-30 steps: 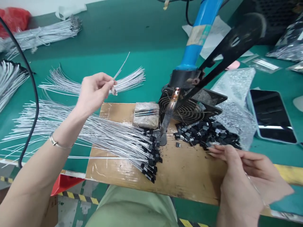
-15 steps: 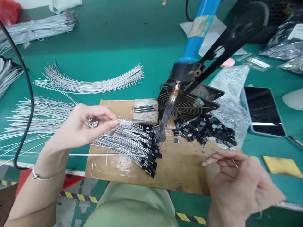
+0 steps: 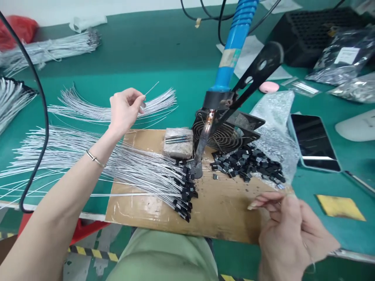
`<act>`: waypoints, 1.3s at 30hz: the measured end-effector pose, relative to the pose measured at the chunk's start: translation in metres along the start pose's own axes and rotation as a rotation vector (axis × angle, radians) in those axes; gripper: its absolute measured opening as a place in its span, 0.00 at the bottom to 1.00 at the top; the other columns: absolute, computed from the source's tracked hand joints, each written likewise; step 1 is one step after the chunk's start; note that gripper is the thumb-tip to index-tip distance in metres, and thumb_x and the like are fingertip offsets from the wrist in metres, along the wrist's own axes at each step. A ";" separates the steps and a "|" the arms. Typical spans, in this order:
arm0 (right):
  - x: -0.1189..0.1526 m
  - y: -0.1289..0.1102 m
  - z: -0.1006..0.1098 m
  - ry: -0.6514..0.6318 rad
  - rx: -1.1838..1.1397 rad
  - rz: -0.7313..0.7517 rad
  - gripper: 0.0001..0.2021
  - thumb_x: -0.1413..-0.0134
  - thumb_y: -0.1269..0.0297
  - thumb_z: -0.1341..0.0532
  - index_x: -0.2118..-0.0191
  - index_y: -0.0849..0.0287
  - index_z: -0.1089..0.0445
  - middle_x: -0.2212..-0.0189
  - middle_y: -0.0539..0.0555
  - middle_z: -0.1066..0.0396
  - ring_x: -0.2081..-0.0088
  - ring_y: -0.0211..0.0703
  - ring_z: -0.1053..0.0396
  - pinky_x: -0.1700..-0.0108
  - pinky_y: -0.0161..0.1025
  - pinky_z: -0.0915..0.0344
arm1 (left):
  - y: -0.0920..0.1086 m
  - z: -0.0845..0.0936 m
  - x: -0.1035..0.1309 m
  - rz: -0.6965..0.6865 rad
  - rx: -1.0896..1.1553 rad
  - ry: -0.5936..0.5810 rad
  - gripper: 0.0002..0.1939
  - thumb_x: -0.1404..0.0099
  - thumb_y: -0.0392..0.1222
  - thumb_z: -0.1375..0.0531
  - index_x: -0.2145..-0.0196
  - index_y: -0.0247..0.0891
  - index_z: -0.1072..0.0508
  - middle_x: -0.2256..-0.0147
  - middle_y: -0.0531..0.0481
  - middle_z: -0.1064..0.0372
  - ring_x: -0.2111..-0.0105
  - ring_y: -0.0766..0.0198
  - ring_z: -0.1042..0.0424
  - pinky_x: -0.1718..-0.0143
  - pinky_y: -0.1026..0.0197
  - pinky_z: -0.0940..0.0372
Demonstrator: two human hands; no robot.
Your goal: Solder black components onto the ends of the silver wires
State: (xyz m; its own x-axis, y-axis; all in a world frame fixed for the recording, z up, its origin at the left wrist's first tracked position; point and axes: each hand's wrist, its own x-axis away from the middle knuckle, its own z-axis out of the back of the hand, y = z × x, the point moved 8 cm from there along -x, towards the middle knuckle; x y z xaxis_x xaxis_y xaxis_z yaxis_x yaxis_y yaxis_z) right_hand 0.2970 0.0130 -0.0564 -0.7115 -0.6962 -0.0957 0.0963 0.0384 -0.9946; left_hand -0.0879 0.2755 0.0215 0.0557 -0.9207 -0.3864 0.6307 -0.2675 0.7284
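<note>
Head view: left hand [image 3: 127, 106] tight on slender white wire [image 3: 152, 89], right hand [image 3: 288, 228] half-curled (contents unclear).

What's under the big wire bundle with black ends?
Brown board under the wire bundle near its black ends; green tabletop under its loose left ends. Anything directly beneath the dense strands is covered.

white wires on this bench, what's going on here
A person's left hand pinches a thin white wire over a bunch of white wires. The right hand, near the cardboard, seems to hold a thin strand. Many wires with black ends lie left of a clamped soldering iron; small black parts are heaped to its right.
</note>
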 end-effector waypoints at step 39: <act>0.047 -0.014 -0.024 -0.192 -0.121 0.067 0.22 0.36 0.48 0.34 0.75 0.60 0.26 0.85 0.47 0.34 0.86 0.33 0.38 0.83 0.32 0.42 | 0.069 0.034 0.189 0.236 0.249 -0.852 0.12 0.35 0.47 0.33 0.73 0.38 0.21 0.79 0.54 0.32 0.78 0.69 0.40 0.76 0.66 0.44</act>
State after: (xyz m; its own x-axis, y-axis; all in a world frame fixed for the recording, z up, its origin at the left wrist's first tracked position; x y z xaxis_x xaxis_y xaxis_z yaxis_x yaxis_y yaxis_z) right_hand 0.2456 -0.0031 -0.0479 -0.5597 -0.8124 -0.1636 0.0463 0.1664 -0.9850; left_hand -0.0597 0.0737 0.0181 -0.4900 -0.8308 0.2638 0.4848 -0.0082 0.8746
